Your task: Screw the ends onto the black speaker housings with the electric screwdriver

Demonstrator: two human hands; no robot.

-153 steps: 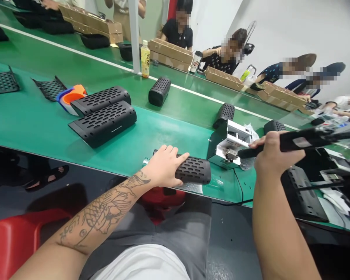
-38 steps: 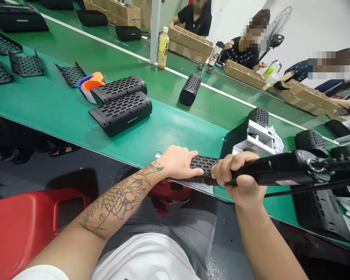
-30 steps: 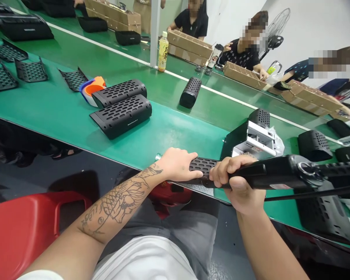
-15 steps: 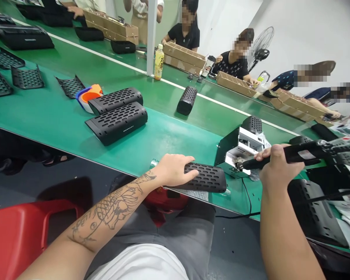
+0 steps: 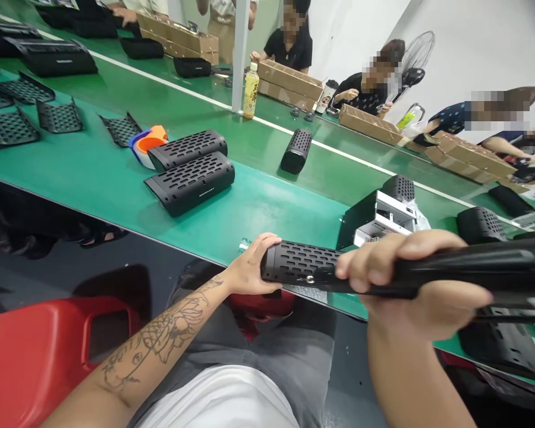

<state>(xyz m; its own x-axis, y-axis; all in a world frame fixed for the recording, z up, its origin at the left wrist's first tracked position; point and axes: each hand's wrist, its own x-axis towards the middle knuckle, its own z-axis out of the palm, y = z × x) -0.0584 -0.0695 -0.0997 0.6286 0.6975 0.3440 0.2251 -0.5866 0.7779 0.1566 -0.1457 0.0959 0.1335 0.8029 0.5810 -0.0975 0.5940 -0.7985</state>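
Note:
My left hand [image 5: 252, 267] grips the left end of a black perforated speaker shell [image 5: 301, 264] at the near edge of the green conveyor belt [image 5: 93, 172]. My right hand [image 5: 410, 279] is wrapped round a black electric screwdriver [image 5: 472, 270], whose tip [image 5: 312, 279] rests against the shell's near side. Behind the shell stands a black and white screw feeder box [image 5: 374, 217].
Two long black speaker shells [image 5: 189, 169] lie side by side on the belt, beside an orange and blue tape roll [image 5: 148, 141]. Flat black grilles [image 5: 57, 116] lie farther left. A bottle [image 5: 251, 91] stands by a post. Several people sit across the belt with cardboard trays [image 5: 289, 80].
My right hand has brought the screwdriver from the feeder box back to the shell. My left hand has turned the shell and now grips its end rather than resting on top.

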